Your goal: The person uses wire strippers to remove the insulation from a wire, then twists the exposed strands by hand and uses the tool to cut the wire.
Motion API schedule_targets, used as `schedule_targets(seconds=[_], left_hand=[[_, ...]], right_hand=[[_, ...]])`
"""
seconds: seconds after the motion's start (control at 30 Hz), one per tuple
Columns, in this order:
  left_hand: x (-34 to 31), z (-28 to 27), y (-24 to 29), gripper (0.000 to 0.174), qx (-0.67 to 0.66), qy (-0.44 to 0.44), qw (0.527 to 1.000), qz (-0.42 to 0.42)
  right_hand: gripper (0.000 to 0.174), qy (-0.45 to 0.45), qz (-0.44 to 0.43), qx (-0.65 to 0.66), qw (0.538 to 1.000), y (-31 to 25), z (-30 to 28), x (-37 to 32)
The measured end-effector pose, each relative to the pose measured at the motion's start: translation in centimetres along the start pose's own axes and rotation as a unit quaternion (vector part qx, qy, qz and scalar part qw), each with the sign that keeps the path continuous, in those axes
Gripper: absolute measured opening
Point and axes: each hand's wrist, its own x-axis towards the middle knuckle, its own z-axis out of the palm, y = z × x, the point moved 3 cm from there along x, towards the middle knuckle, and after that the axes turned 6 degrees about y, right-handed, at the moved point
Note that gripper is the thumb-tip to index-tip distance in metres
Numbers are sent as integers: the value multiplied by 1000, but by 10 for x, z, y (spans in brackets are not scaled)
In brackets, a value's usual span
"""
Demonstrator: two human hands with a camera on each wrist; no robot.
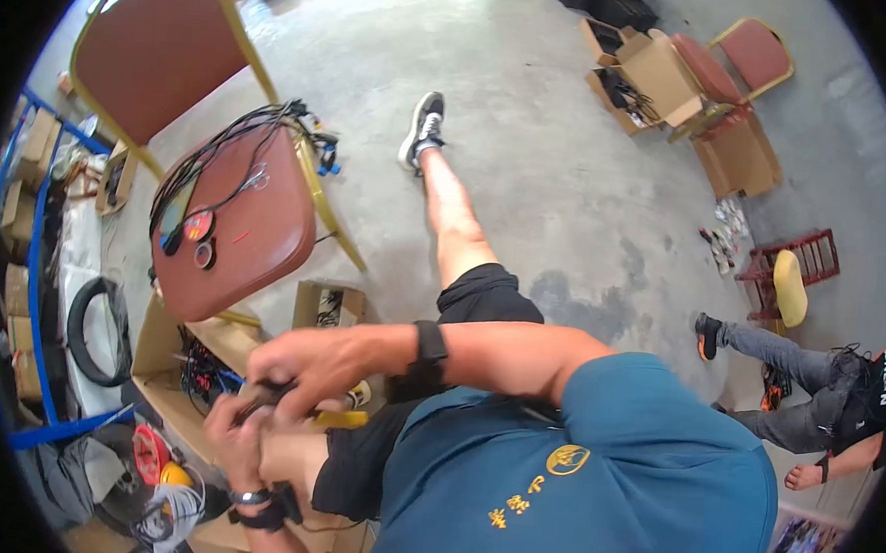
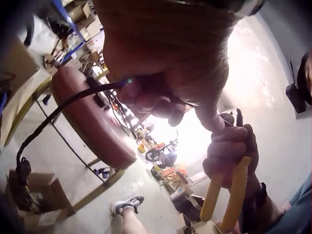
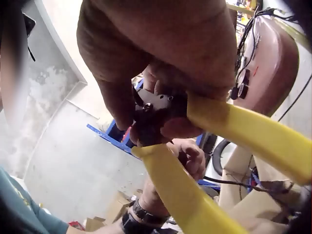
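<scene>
One pair of pliers [image 1: 343, 418], held over the lap just below the front edge of the chair [image 1: 259, 242] seat. Grip: right hand [image 1: 303, 361] clamped round both handles [image 3: 243, 126], which stand a little apart. At the head [image 3: 156, 109], left hand [image 1: 237, 428], fingers [image 3: 191, 157] curled on the end of a black cable [image 2: 53, 122] that runs off toward the chair. Fingers hide whether the head bites the cable.

Step, as judged: cable end set at the head, squeeze not yet complete. The next move would call for a steady left-hand hold with the end seated square. After that, an even squeeze on both handles, fingertips kept out of the head.

Materials: handles thick, yellow, smooth moulded plastic, gently curved. Head dark metal, blocky, with small screws. Cable thin, matt, rubbery.

Chair has a brown-red padded seat and back, slightly glossy, on a gilt metal frame, with loose black wires [image 1: 224, 145] on the seat. Open cardboard box [image 1: 158, 357] beside the chair's legs. Under the chair, floor [image 1: 531, 131] of grey, mottled concrete.
</scene>
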Motion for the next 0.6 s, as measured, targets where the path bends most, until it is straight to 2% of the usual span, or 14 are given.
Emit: schedule_targets(seconds=[0.03, 0.13, 0.2, 0.23, 0.3, 0.33, 0.4, 0.47, 0.53, 0.6], left_hand=[[-3, -13, -13, 14, 20, 34, 999, 13], [-12, -54, -33, 12, 104, 44, 994, 8], [-25, -81, -48, 15, 162, 37, 986, 2], [-33, -91, -63, 23, 154, 62, 984, -61], [-57, -103, -77, 32, 237, 73, 962, -116], [-72, -108, -91, 33, 211, 87, 960, -161], [-119, -122, -129, 34, 174, 132, 940, -263], [-151, -100, -124, 36, 126, 206, 925, -293], [-176, -67, -129, 36, -53, 214, 910, -352], [-203, -56, -144, 38, 41, 268, 906, -324]], right_hand=[[33, -32, 2, 37, 999, 4, 10, 13], [49, -64, -170, -52, 982, 22, 53, 57], [51, -148, -183, -100, 967, 16, 78, 70], [52, -191, -188, -123, 955, 14, 89, 72], [55, -218, -143, -134, 956, 22, 109, 72], [57, -235, -123, -137, 954, 25, 121, 73], [59, -215, -106, -80, 967, 59, 149, 77], [61, -210, -81, -108, 968, 63, 166, 68], [51, -228, -60, -233, 943, 76, 178, 63], [36, -266, -40, -250, 930, 82, 175, 54]])
